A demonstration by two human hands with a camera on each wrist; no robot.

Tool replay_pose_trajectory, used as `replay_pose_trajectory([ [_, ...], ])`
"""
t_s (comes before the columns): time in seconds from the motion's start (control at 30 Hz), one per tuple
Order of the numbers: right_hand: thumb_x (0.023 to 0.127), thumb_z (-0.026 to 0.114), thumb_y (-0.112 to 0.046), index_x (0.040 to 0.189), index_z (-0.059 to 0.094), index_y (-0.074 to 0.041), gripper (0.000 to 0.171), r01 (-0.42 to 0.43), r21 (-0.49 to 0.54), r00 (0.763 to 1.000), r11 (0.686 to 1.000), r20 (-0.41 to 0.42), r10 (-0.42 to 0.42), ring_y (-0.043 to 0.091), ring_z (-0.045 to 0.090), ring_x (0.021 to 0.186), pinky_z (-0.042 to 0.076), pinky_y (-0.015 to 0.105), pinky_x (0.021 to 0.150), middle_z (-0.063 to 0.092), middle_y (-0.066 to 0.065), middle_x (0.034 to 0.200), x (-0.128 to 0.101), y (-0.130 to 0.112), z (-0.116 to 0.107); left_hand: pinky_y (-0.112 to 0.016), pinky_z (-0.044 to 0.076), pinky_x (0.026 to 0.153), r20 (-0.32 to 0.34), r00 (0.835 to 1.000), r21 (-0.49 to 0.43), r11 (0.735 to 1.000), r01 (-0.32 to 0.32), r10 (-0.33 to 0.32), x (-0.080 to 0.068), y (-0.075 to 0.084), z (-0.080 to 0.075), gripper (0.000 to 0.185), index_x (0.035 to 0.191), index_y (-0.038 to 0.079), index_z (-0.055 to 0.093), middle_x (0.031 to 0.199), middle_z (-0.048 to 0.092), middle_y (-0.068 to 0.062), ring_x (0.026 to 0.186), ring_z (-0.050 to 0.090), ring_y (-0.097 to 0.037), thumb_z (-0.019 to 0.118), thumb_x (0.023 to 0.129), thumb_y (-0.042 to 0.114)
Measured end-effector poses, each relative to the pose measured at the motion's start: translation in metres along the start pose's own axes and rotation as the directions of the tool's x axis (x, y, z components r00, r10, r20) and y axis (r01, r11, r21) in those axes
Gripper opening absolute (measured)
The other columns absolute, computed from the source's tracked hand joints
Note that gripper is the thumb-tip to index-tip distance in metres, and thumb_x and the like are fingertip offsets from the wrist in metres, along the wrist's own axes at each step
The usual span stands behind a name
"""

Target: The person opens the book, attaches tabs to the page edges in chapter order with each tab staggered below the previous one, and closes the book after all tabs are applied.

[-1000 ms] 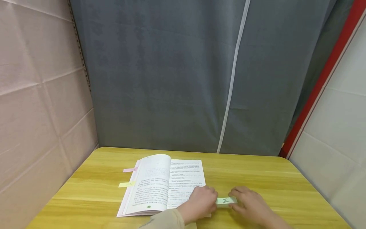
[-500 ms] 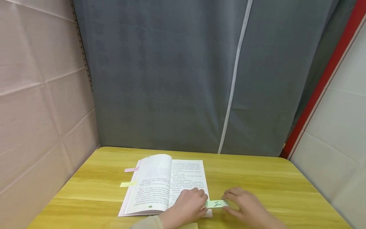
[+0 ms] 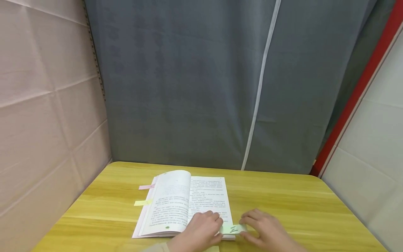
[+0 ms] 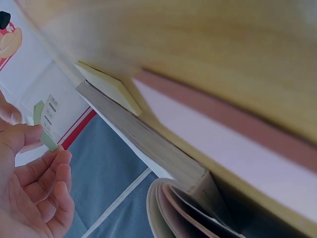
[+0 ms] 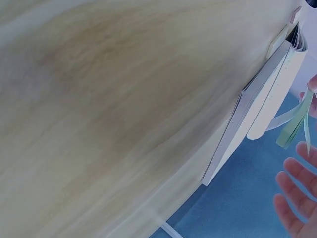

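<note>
I have a pale green sticky tab (image 3: 233, 229) pinched in my left hand (image 3: 201, 231), fingers curled on it at the lower right corner of the open book (image 3: 185, 206). My right hand (image 3: 264, 232) rests just beside the tab's other end, fingers loosely bent; I cannot tell whether they actually grip it. In the left wrist view the tab (image 4: 43, 126) sits between my fingertips (image 4: 29, 136).

As I judge it, the marking is partly done: a pink tab (image 3: 145, 187) and a yellow tab (image 3: 142, 202) already stick out from the book's left edge, and the green one lies at the right-hand page's edge but I cannot say it is pressed down yet. Seating and smoothing it looks to be what is left.

The worktop (image 3: 299, 210) carries the book. The dark marks on the green tab are too small to read, my hands cover its ends, and both wrist views are blurred and tilted.
</note>
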State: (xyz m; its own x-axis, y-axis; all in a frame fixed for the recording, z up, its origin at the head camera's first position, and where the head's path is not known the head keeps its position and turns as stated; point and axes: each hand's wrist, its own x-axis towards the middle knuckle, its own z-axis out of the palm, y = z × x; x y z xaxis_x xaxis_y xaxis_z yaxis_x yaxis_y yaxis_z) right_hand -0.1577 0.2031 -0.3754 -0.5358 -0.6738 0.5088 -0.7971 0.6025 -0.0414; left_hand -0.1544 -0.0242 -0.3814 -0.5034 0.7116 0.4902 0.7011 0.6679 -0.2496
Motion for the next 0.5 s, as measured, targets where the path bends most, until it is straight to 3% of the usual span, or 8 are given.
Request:
replay_pose_trajectory([
  [0.13,0.072,0.071,-0.028,0.080,0.061,-0.023,0.014,0.037,-0.002,0.995,0.999,-0.092,-0.037,0.002,0.052,0.076,0.045,0.021,0.061,0.054,-0.015,0.087,0.0015,-0.0016,0.0036,-0.014,0.019,0.038,-0.001,1.000,0.002,1.000,-0.007,0.007,-0.0021,0.0001,0.0012,0.021,0.063,0.018,0.052,0.060,0.038,0.012,0.049,0.032,-0.002,0.066,0.066,0.034],
  [0.27,0.069,0.074,-0.022,0.074,0.055,-0.025,0.019,0.084,0.002,0.982,0.996,-0.170,-0.083,0.001,0.049,0.071,0.040,0.015,0.058,0.051,-0.017,0.081,0.0024,-0.0024,0.0067,-0.014,0.018,0.038,-0.039,0.999,0.005,1.000,-0.021,0.021,-0.0032,0.0003,0.0029,0.023,0.062,0.018,0.050,0.059,0.037,0.011,0.049,0.032,-0.003,0.067,0.064,0.033],
  [0.5,0.070,0.073,-0.021,0.071,0.054,-0.024,0.019,0.133,0.031,0.970,0.991,-0.208,-0.124,0.000,0.046,0.069,0.037,0.011,0.058,0.051,-0.015,0.079,0.0016,-0.0045,0.0080,-0.015,0.018,0.038,-0.062,0.998,-0.040,0.999,-0.010,0.007,-0.0039,0.0007,0.0050,0.022,0.060,0.019,0.047,0.058,0.037,0.011,0.048,0.033,-0.003,0.066,0.060,0.031],
])
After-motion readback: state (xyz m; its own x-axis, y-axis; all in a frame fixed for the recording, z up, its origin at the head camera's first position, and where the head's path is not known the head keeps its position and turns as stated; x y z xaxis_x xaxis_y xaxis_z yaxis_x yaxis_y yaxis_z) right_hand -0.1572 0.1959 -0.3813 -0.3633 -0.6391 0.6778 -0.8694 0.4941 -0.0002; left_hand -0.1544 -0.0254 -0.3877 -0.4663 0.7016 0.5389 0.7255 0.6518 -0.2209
